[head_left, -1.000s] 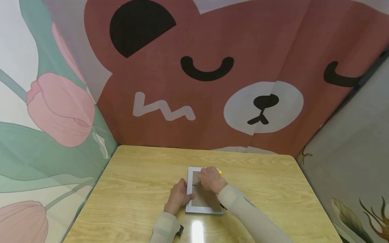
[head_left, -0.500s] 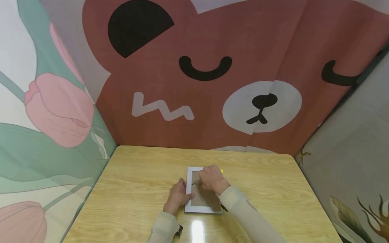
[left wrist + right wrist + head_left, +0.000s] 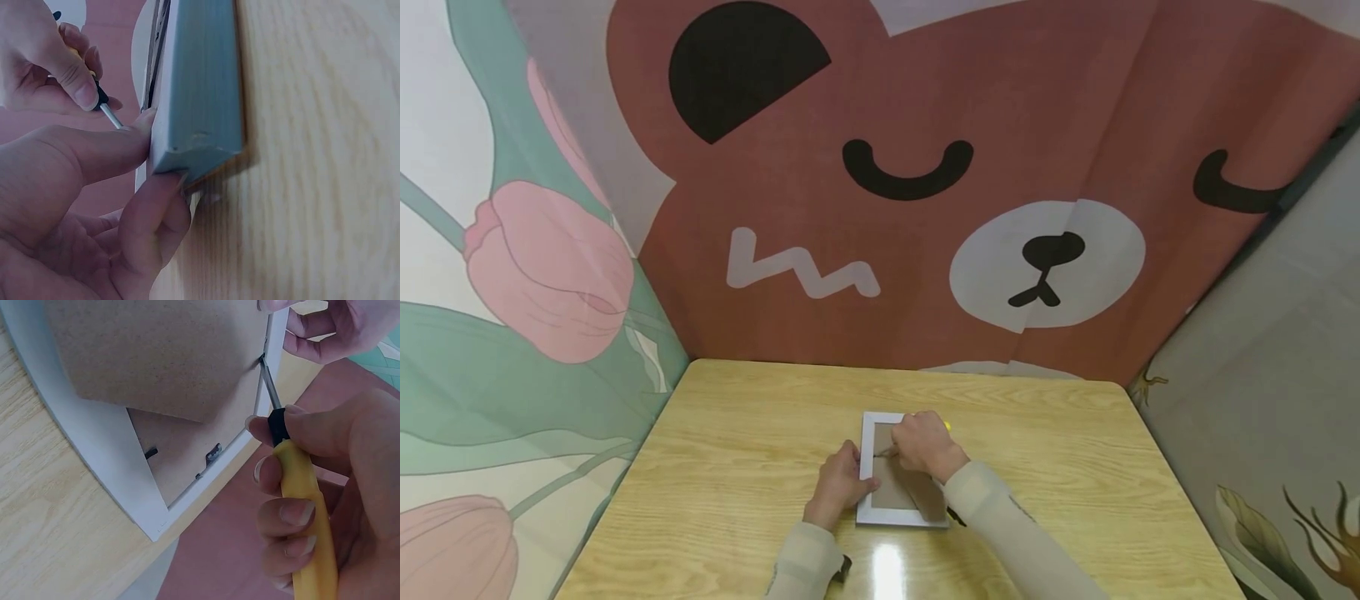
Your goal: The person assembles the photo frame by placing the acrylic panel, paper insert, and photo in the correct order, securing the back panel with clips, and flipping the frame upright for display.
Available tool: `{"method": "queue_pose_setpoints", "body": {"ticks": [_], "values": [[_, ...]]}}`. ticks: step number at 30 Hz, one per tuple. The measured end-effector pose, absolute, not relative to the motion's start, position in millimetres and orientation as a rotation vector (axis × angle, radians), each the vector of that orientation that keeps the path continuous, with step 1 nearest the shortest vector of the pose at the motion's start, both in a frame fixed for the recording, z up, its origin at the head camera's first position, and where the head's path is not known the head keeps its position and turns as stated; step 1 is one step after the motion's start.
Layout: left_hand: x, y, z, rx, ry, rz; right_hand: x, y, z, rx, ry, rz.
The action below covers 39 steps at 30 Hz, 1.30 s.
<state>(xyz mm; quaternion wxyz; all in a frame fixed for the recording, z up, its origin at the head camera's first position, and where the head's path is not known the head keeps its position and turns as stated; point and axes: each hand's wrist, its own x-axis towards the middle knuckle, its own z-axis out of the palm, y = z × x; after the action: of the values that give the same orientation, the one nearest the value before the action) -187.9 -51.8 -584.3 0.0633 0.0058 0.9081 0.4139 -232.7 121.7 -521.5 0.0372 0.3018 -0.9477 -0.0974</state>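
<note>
A white picture frame [image 3: 902,517] lies back side up, its brown backing board [image 3: 891,496] showing. My left hand [image 3: 837,483] grips the frame's left edge, thumb over the top and fingers at the outer side. My right hand [image 3: 925,446] holds a screwdriver [image 3: 303,500] with a yellow handle, black collar and thin metal shaft. In the right wrist view the shaft's tip is at a small dark tab [image 3: 261,359] along the frame's inner edge. A brown stand flap [image 3: 156,356] is fixed over the backing; in the head view the right arm partly covers it.
A metal hanger [image 3: 214,453] and another dark tab [image 3: 152,452] sit near the frame's inner edges. The frame rests on a wood-grain table [image 3: 737,467]. A bear-print cloth [image 3: 820,325] hangs behind it, with printed cloths at both sides.
My right hand has shifted slightly to the right over the frame, and the screwdriver's yellow end has moved a little with it. My left hand keeps its grip on the frame's edge.
</note>
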Motion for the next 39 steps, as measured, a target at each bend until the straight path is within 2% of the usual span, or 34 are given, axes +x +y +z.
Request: {"method": "queue_pose_setpoints", "body": {"ticks": [10,20,39], "values": [[-187.3,-51.4,-583.4,0.032,2.757,1.251,-232.1,119.3,-521.8,0.934,-2.916,-0.343],[-186.3,-52.1,-580.4,0.037,2.76,1.246,-226.9,99.5,-514.1,0.932,-2.853,-0.628],[-186.9,-52.4,-581.0,0.042,2.759,1.234,-230.0,97.9,-518.0,0.912,-2.907,-0.632]]}}
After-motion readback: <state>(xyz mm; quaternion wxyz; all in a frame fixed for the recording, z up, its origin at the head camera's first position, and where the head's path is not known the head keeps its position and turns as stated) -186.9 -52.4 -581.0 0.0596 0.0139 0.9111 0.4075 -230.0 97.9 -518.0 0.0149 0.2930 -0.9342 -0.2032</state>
